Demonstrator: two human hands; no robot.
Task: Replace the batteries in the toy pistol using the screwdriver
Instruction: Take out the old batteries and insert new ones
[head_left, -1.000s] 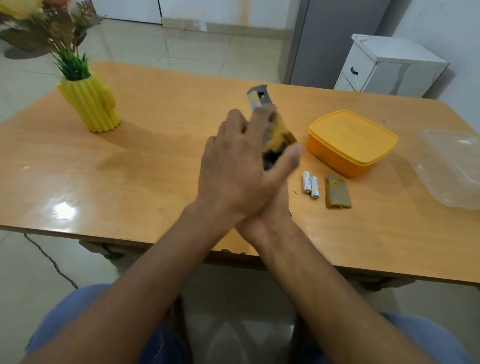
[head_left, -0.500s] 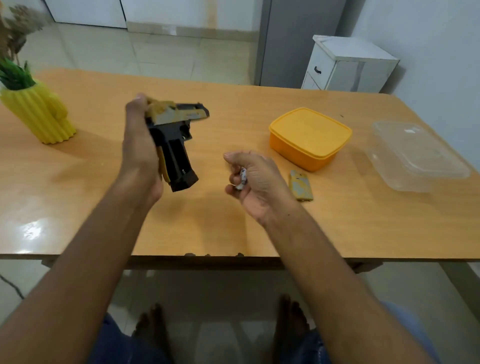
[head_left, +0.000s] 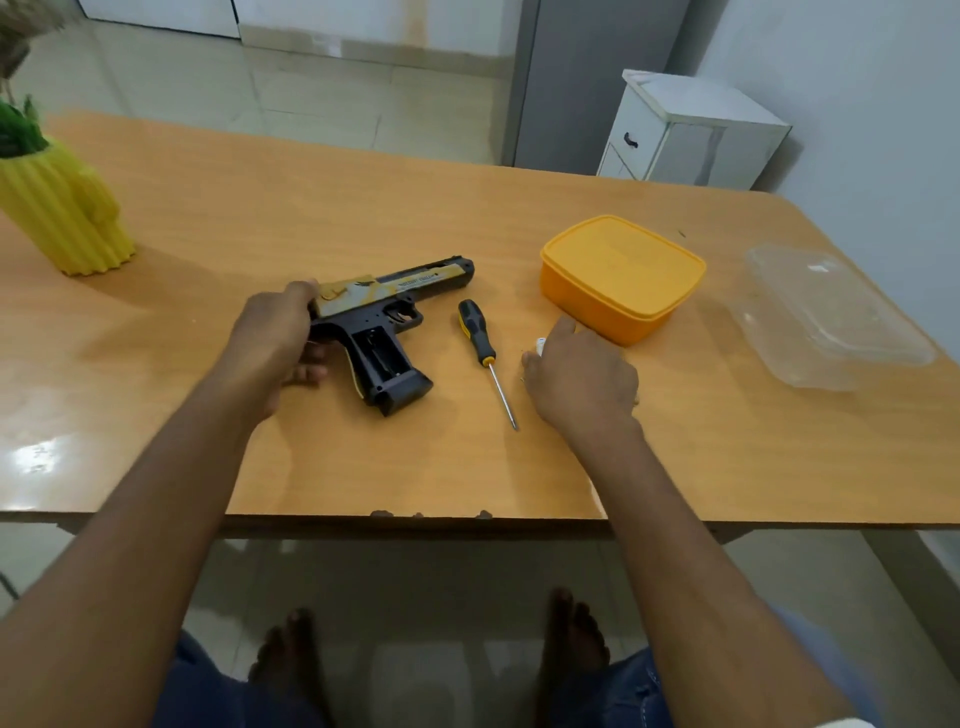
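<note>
The toy pistol (head_left: 387, 317), black with a yellow-and-grey slide, lies on its side on the wooden table (head_left: 311, 208), muzzle pointing right. Its grip compartment is open and looks empty. My left hand (head_left: 278, 338) grips the pistol's rear end. A screwdriver (head_left: 480, 343) with a black-and-yellow handle lies just right of the pistol, tip toward me. My right hand (head_left: 579, 376) is palm down right of the screwdriver, close to the orange box. The white tip of a battery (head_left: 541, 344) shows between its thumb and index finger. The battery cover is hidden.
An orange lidded box (head_left: 621, 275) stands just beyond my right hand. A clear plastic container (head_left: 826, 317) lies upside down at the far right. A yellow cactus-shaped vase (head_left: 62, 218) stands at the left. The table's near edge (head_left: 415, 517) is chipped.
My left hand lowered the pistol from the air onto the table. My right hand, holding batteries, moved right toward the orange box. The screwdriver has come into view.
</note>
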